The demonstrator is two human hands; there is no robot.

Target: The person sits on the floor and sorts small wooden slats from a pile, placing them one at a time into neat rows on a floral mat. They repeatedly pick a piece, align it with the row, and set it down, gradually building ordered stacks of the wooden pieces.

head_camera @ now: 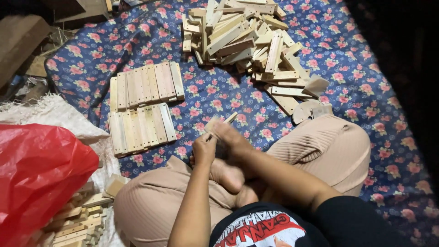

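Note:
I sit cross-legged on a blue flowered cloth [219, 91]. Both hands meet in front of my knees around one small flat wooden piece [227, 119]. My left hand [203, 147] grips its near end. My right hand [228, 135] closes over it from the right, and the piece's tip pokes out above the fingers. Two neat rows of wooden slats [144, 103] lie side by side on the cloth just left of my hands. A loose heap of similar wooden pieces [249, 41] lies farther away at the top.
A red plastic bag [39, 178] sits at the left on a white sack [55, 114]. More wooden pieces [77, 222] are stacked below the bag. A round wooden disc [306, 110] lies by my right knee. Dark floor borders the cloth on the right.

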